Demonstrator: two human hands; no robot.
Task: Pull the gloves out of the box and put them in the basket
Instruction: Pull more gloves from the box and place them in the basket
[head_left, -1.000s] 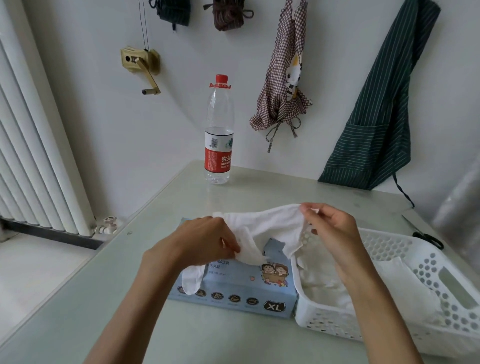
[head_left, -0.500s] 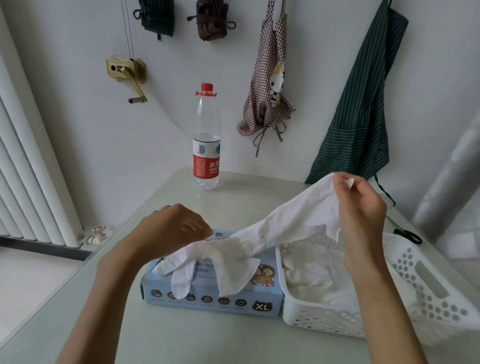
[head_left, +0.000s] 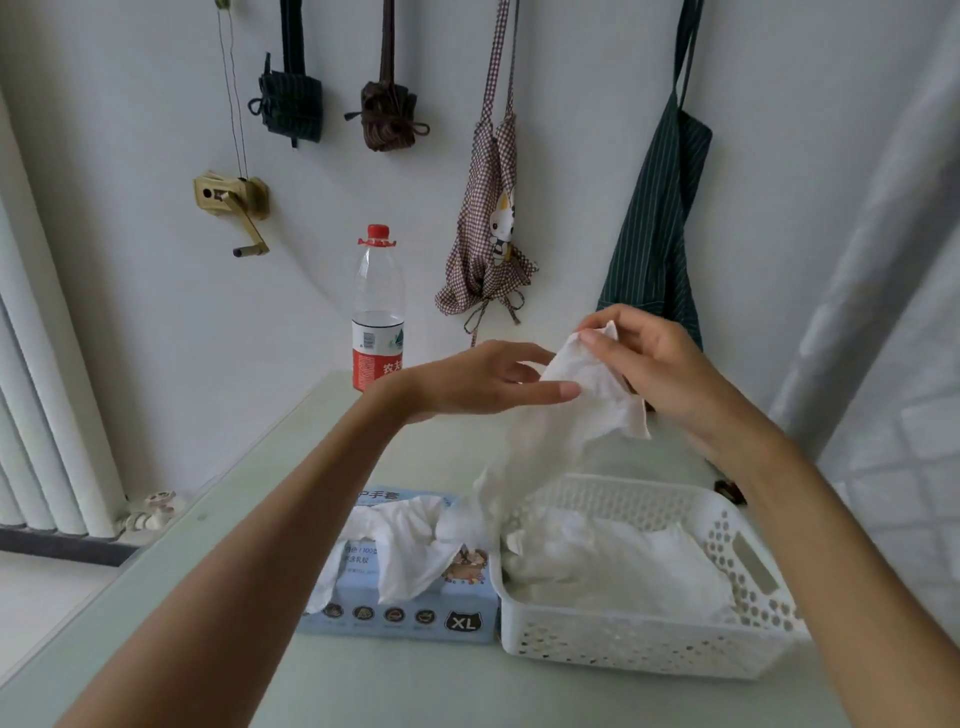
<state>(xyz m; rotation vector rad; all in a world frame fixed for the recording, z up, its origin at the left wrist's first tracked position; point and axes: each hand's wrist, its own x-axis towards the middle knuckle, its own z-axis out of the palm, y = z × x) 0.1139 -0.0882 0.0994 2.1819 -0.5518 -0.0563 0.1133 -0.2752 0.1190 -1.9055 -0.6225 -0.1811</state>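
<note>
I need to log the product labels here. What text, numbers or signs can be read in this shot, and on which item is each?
"XL": front face of the blue glove box, in a black cat-shaped badge.
"100": same box front, within a small Chinese line otherwise too blurred to read.
"手套": top of the box, partly hidden by gloves.
"农夫": red label of the water bottle, cut off by the left hand.

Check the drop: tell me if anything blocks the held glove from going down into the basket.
Nothing visible does. The right hand pinches the glove above the open-topped basket; its lower end hangs by the box, at the basket's left edge.
</note>
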